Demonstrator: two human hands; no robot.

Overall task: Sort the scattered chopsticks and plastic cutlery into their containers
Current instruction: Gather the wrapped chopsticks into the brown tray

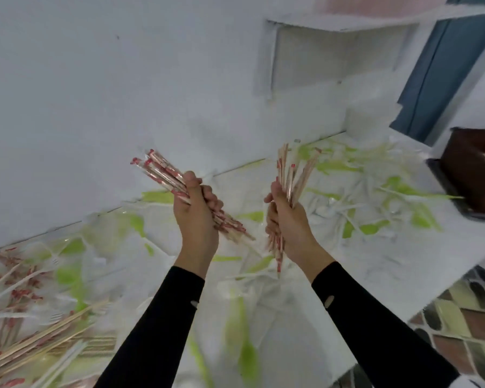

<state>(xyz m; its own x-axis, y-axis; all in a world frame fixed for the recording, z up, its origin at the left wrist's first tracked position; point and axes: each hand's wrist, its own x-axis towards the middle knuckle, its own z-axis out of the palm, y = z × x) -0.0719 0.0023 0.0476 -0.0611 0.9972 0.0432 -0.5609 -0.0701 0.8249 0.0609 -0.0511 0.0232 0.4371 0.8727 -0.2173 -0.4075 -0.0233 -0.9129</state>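
My left hand point(197, 217) grips a bundle of wrapped chopsticks point(162, 173) with red-printed sleeves, raised above the white counter point(375, 261). My right hand point(287, 219) grips a second bundle of chopsticks point(294, 170), held nearly upright. Both fists are level and a short gap apart. More chopsticks and bamboo sticks point(39, 337) lie scattered at the lower left. White plastic cutlery in green and clear wrappers point(356, 203) is strewn over the counter beyond my hands.
A dark brown container point(476, 169) stands on a black tray at the right edge. A white wall runs along the back, with a white shelf point(333, 26) above. The counter's front edge drops to a tiled face point(465, 317) at the lower right.
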